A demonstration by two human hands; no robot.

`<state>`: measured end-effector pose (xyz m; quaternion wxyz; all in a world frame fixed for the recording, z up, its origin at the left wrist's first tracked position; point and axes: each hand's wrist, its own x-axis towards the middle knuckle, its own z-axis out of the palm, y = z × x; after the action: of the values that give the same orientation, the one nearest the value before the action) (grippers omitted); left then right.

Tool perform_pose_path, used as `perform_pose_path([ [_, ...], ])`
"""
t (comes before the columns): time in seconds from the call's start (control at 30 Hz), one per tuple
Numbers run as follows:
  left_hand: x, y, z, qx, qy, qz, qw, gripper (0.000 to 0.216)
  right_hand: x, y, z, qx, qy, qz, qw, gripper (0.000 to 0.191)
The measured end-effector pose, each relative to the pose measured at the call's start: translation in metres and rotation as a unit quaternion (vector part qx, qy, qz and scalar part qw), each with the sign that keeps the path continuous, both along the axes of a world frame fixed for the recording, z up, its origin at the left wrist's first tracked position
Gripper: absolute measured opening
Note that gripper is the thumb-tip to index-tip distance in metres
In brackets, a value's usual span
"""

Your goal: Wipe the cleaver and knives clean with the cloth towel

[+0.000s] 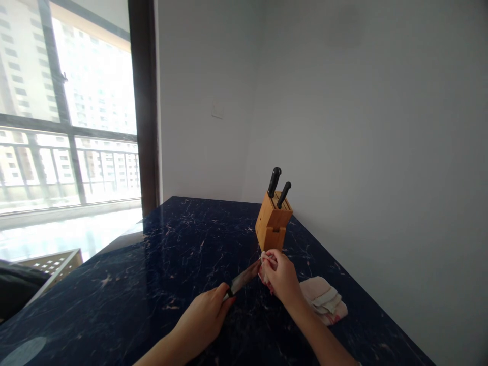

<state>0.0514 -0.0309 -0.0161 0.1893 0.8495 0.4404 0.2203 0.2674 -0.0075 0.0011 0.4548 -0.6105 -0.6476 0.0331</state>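
My left hand point(204, 317) is closed around the dark handle of a kitchen knife point(244, 277), whose blade points away and to the right. At the blade's tip, my right hand point(281, 274) pinches a white and red cloth point(264, 278) against the metal. Just beyond that hand stands a wooden knife block point(273, 223) with two black-handled knives in its slots. Beside my right forearm lies a folded pinkish-white towel point(324, 300), partly hidden by the arm.
All of this is on a dark blue marble-patterned table point(190, 239). Grey walls point(343, 127) meet behind it, close along its right edge. To the left are a chair point(57, 267) and a large window point(91, 101). A pale round patch point(25, 352) shows at the near left.
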Motion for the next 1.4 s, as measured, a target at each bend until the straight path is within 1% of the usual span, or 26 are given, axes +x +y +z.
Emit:
perform_pose_path([
  [0.17, -0.001, 0.000, -0.001, 0.012, -0.008, -0.005, 1.000, 0.021, 0.022, 0.011, -0.004, 0.006, 0.016, -0.038, 0.999, 0.015],
  [0.33, -0.001, 0.000, 0.000, 0.015, -0.016, -0.009, 1.000, 0.020, 0.028, 0.016, -0.009, 0.004, 0.025, -0.052, 0.998, 0.008],
  [0.5, 0.000, 0.000, 0.000, 0.007, -0.025, -0.004, 1.000, 0.022, 0.015, 0.008, -0.008, -0.001, 0.013, -0.033, 0.999, 0.006],
  [0.7, 0.000, 0.002, 0.001, -0.015, -0.029, 0.007, 0.999, 0.019, -0.006, -0.005, -0.003, 0.022, -0.076, -0.004, 0.997, 0.009],
  [0.8, 0.001, 0.002, 0.002, -0.020, -0.037, 0.010, 0.999, 0.019, -0.016, -0.010, -0.003, 0.011, -0.095, 0.016, 0.995, 0.012],
  [0.9, 0.001, 0.002, 0.003, -0.021, -0.042, 0.007, 0.999, 0.018, -0.029, -0.020, -0.001, -0.011, -0.104, 0.048, 0.993, 0.013],
  [1.0, 0.001, 0.002, 0.002, -0.020, -0.038, 0.009, 0.999, 0.014, -0.045, -0.034, 0.003, -0.027, -0.108, 0.102, 0.989, 0.016],
  [1.07, 0.001, 0.003, 0.000, -0.017, -0.033, 0.010, 0.999, 0.014, -0.054, -0.041, 0.006, -0.029, -0.114, 0.142, 0.983, 0.017],
  [1.13, 0.001, 0.003, -0.001, -0.014, -0.027, 0.009, 1.000, 0.014, -0.058, -0.044, 0.007, -0.027, -0.115, 0.161, 0.980, 0.018],
  [1.23, 0.001, 0.003, -0.003, -0.004, -0.022, 0.004, 1.000, 0.014, -0.056, -0.040, 0.005, -0.020, -0.091, 0.143, 0.985, 0.016],
  [1.33, 0.002, 0.003, -0.005, 0.002, -0.016, 0.002, 1.000, 0.014, -0.051, -0.032, -0.001, -0.011, -0.042, 0.117, 0.992, 0.012],
  [1.4, 0.002, 0.003, -0.005, 0.002, -0.012, 0.000, 1.000, 0.014, -0.052, -0.031, -0.003, -0.012, -0.033, 0.110, 0.993, 0.011],
])
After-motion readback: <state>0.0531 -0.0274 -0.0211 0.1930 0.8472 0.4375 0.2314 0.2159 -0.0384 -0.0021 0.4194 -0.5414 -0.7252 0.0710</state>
